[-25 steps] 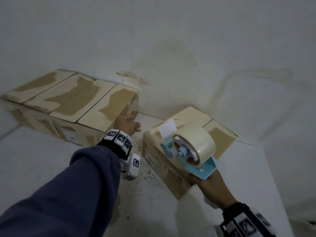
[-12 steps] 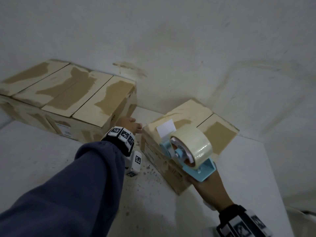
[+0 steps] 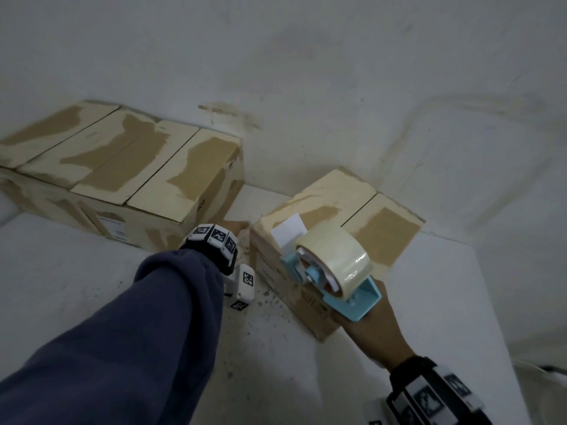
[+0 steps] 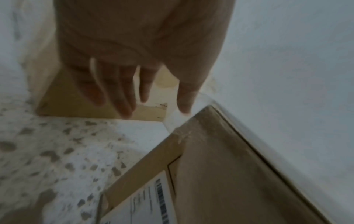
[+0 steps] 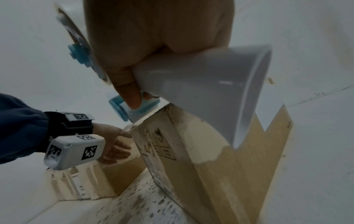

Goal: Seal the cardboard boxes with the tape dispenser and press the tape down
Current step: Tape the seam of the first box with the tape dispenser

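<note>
A small cardboard box [image 3: 343, 204] lies on the white table, its top flaps meeting at a dark seam. My right hand [image 3: 369, 328] grips the white handle [image 5: 201, 84] of a light-blue tape dispenser [image 3: 349, 302]. Its cream tape roll [image 3: 336, 263] sits over the box's near top edge, with a white tab [image 3: 288, 230] on the box top. My left hand [image 3: 237, 227] is in the gap left of the box, fingers [image 4: 124, 97] straight. Its thumb [image 4: 184, 104] is at the box's upper corner [image 4: 206, 109], by a pale tape end [image 4: 173, 121].
A long cardboard box [image 3: 122, 167] patched with pale tape lies at the back left against the wall. The speckled white table [image 3: 76, 280] ends at a right edge [image 3: 494, 317]. A white wall [image 3: 337, 87] rises close behind both boxes.
My left hand has dropped from the long box's corner into the gap beside the small box. The dispenser has stayed over the small box's near edge.
</note>
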